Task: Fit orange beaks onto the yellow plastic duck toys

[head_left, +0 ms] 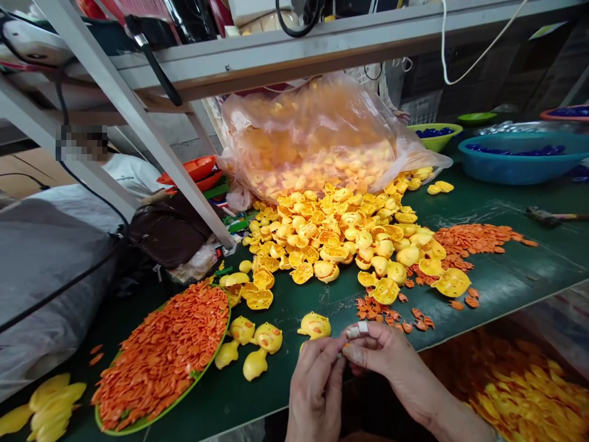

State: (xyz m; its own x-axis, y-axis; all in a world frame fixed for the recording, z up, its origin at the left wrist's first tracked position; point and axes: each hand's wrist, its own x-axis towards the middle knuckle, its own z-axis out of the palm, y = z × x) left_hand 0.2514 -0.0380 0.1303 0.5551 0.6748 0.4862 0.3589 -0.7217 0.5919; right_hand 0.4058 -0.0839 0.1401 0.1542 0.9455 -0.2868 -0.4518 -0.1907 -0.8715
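My left hand (pixel 317 383) and my right hand (pixel 391 356) meet at the table's front edge, fingertips pinched together. Whatever they hold is mostly hidden; only a tiny orange speck shows between the fingers. White tape wraps one finger of my right hand. Just beyond my left hand lies a yellow duck-shaped plastic piece (pixel 315 326) with an orange beak. To the left are two more such duck pieces (pixel 267 337), with plain yellow parts below them. Small orange plastic parts (pixel 396 316) lie scattered beyond my right hand.
A green-rimmed tray (pixel 170 412) of orange parts stands left. Yellow shells (pixel 326 236) spill from a clear plastic bag (pixel 313 135). Blue basin (pixel 519 166) sits back right, below an overhead shelf (pixel 276 58). A person (pixel 133 175) is at left. Yellow parts (pixel 529 393) fill a container lower right.
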